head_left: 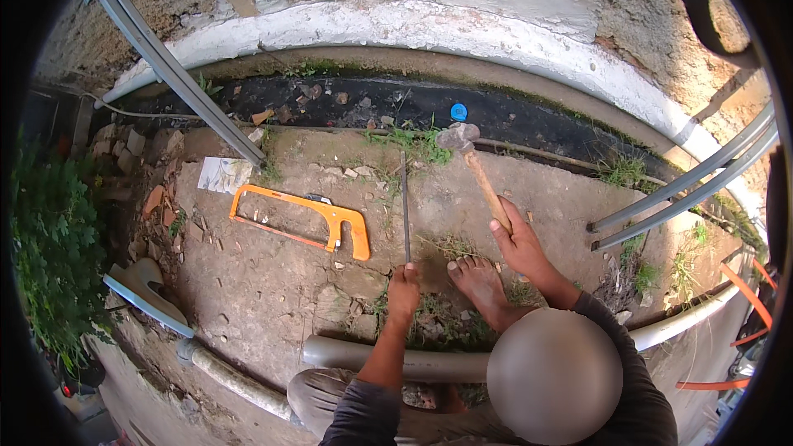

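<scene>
My left hand [404, 291] is closed round the near end of a thin dark metal rod [405, 215]. The rod points away from me, and its far end reaches the weeds at the edge of the concrete. In my right hand [522, 241] is a hammer [479, 173], gripped low on its wooden handle. Its worn, greyish head lies up and to the right of the rod's far end, apart from it. An orange hacksaw [330, 216] lies on the ground left of the rod. My bare foot [483, 285] rests between my hands.
Grey metal legs stand at the left [178, 70] and right [669, 190]. A grey pipe [429, 366] crosses near me. Beyond the concrete runs a dark channel [380, 91] holding a blue round object [458, 112], below a rough wall. Rubble lies left. A grey round shape [555, 376] hides part of my body.
</scene>
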